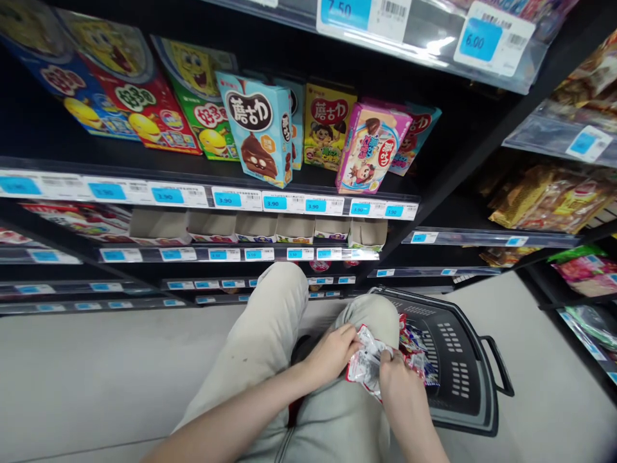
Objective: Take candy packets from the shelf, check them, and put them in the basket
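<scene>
Head view: one silvery-white, red-edged plastic packet (368,365), over the right pale-beige trouser leg (335,424); long axis appears to run 11 to 5 o'clock, partly covered. Left hand (332,354), at its 9 o'clock, pinches one edge; right hand (401,382), at 4 o'clock, clamps the opposite side. Black perforated plastic basket (463,404) sits at 3 o'clock, right hand nearer.

I wear loose, pale greyish-beige trousers (260,328), with a small dark fleck (232,357) on the left thigh and a seam (285,444) at the lap. My left hand (333,352), right hand (396,376) and forearms (241,408) are bare.
</scene>
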The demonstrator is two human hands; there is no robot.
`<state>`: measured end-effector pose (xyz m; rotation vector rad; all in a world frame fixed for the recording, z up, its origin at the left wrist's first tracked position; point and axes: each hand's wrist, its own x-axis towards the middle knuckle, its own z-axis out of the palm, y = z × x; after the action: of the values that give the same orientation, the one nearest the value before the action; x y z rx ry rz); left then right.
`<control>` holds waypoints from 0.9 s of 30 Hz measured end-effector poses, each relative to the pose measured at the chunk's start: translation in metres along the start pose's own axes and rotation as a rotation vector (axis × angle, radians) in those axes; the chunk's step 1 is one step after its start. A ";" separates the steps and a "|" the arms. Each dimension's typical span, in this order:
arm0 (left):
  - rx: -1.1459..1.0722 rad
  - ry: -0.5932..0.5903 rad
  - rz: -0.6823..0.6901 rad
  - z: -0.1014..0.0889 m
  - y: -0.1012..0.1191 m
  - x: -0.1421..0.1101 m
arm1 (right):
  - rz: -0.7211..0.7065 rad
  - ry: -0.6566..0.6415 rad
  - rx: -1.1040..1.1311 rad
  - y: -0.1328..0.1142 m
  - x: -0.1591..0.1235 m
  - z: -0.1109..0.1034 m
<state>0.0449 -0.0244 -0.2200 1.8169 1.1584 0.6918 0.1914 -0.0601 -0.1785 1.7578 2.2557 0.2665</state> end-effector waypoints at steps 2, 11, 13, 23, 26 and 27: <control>0.062 -0.029 0.038 0.001 0.001 -0.003 | 0.068 -0.029 0.026 0.002 0.001 0.003; 0.148 -0.028 0.140 -0.004 -0.005 -0.006 | -0.198 0.080 0.040 0.023 -0.012 0.028; 0.135 -0.037 0.148 -0.008 -0.007 -0.005 | -0.332 0.119 0.018 0.028 -0.014 0.026; -0.040 0.006 0.095 -0.017 -0.011 0.002 | -0.390 0.207 0.184 0.033 -0.011 0.045; -0.103 0.040 0.071 -0.018 -0.013 0.005 | -0.253 0.213 0.294 0.032 -0.017 0.054; -0.124 0.048 0.060 -0.017 -0.014 0.005 | -0.224 0.212 0.316 0.032 -0.019 0.055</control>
<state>0.0273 -0.0103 -0.2235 1.7442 1.0715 0.8277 0.2431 -0.0713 -0.2193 1.6610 2.7498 0.0531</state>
